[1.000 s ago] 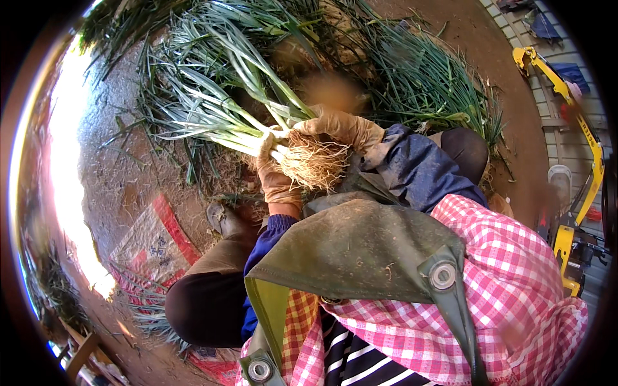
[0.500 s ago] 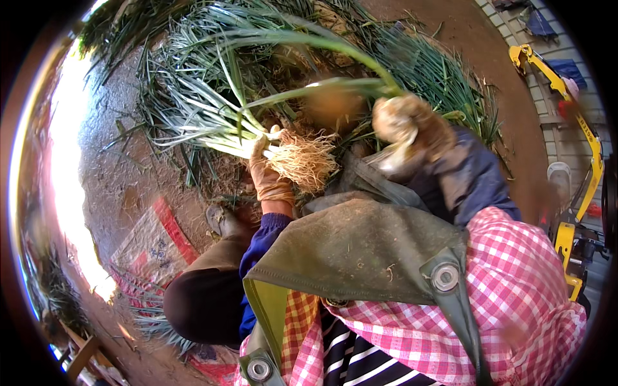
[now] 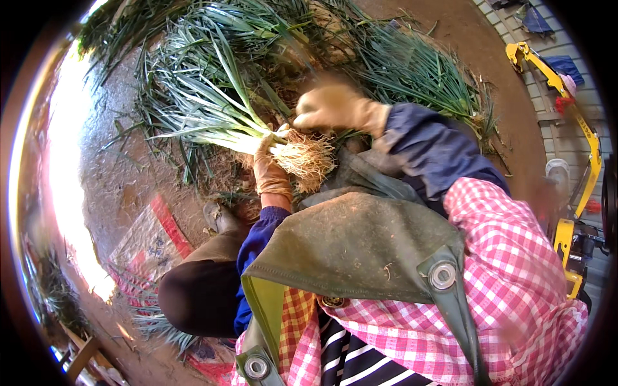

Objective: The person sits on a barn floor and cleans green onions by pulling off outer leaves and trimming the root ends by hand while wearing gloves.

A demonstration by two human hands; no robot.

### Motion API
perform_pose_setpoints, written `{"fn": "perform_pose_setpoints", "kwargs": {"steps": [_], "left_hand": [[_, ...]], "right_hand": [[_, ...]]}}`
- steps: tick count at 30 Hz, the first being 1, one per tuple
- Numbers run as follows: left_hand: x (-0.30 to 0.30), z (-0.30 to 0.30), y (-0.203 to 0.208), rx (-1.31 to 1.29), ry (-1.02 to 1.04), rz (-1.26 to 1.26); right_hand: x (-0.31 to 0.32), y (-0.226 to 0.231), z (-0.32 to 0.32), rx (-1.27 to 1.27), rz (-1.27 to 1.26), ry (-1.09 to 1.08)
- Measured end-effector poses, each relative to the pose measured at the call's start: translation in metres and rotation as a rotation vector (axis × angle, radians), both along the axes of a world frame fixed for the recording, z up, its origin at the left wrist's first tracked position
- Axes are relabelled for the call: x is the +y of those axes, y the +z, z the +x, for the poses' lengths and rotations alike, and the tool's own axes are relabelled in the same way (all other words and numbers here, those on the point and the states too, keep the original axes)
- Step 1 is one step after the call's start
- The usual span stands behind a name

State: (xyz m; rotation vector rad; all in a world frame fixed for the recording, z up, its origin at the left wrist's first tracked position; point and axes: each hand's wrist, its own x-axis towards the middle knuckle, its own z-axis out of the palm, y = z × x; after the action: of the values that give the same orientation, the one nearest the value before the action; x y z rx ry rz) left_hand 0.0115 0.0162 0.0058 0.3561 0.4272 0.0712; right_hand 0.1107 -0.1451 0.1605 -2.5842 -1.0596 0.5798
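My left hand (image 3: 271, 170), in a tan glove, is closed round a bunch of green onions (image 3: 244, 140) near their root ends. Their pale, tangled roots (image 3: 306, 157) stick out to the right of the glove, and the green leaves fan out up and to the left. Just above the roots is my right hand (image 3: 338, 108), gloved too and blurred by motion. Its fingers look curled in; whether anything small is between them is hidden.
Heaped green onions (image 3: 193, 58) lie beyond my left hand, with another pile (image 3: 425, 71) at the far right. A red-and-white sack (image 3: 151, 241) lies on the wet floor at left. A yellow machine arm (image 3: 582, 128) stands at the right edge. My green apron (image 3: 360, 248) covers my lap.
My right hand has moved left from beside my sleeve to above the roots. The long green onion leaf it was drawing rightward no longer stretches across. My left hand keeps its hold.
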Motion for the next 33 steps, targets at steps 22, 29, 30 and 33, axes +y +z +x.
{"fn": "perform_pose_setpoints", "kwargs": {"steps": [22,29,30,33], "left_hand": [[-0.004,-0.016,0.044,-0.017,0.000,-0.238],[-0.003,-0.012,0.040,0.014,-0.010,-0.163],[-0.010,-0.012,0.040,0.069,-0.027,-0.104],[-0.006,-0.017,0.023,0.145,-0.033,-0.069]], "right_hand": [[0.017,-0.104,-0.063,0.910,0.791,-0.575],[0.023,-0.099,-0.007,0.049,0.203,-0.508],[0.032,-0.094,0.006,0.008,0.329,-0.491],[0.096,-0.060,0.022,-0.154,0.548,-0.271]]}}
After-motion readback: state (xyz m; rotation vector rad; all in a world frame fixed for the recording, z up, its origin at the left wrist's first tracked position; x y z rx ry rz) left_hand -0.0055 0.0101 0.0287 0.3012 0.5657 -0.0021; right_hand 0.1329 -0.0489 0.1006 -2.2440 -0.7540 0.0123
